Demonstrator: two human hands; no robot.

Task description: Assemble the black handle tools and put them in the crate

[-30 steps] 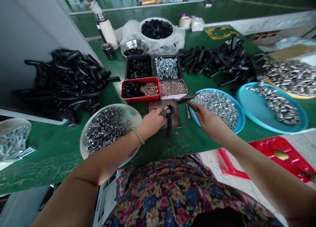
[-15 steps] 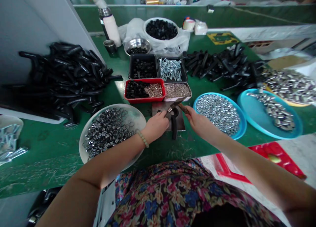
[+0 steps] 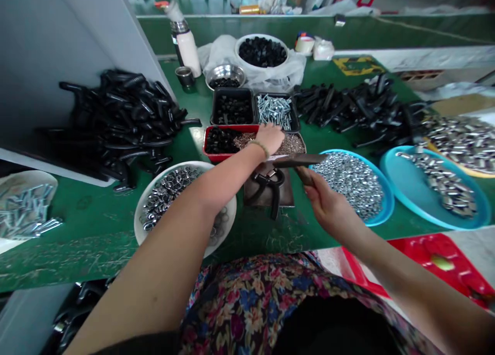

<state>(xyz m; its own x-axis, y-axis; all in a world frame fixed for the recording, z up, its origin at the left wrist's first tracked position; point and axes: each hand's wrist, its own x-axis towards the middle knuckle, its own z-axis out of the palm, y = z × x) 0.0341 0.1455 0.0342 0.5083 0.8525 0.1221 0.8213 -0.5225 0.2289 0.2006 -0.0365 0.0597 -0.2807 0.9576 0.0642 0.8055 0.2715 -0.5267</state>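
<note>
My left hand (image 3: 269, 137) reaches forward over the trays, its fingers curled down into the small metal pins (image 3: 291, 145) between the red tray (image 3: 221, 140) and the pale tray. My right hand (image 3: 324, 200) grips the wooden handle of a hammer (image 3: 298, 162), whose dark head is raised level above a metal plate (image 3: 286, 194). On that plate lies a black lever part (image 3: 270, 185) with a metal clip at its ring end. A white bowl of metal rings (image 3: 162, 196) sits under my left forearm.
Black trays of caps (image 3: 233, 108) and bolts (image 3: 275, 111) stand behind. A blue dish of nuts (image 3: 351, 181) and another blue dish (image 3: 436, 186) lie right. Piles of black levers (image 3: 124, 119) flank both sides. A flask (image 3: 185, 40) and a bowl of black caps (image 3: 262, 52) stand at the back.
My left hand has left the black lever part on the plate and reached forward to the pin trays. The hammer has come up from the part and hangs level.
</note>
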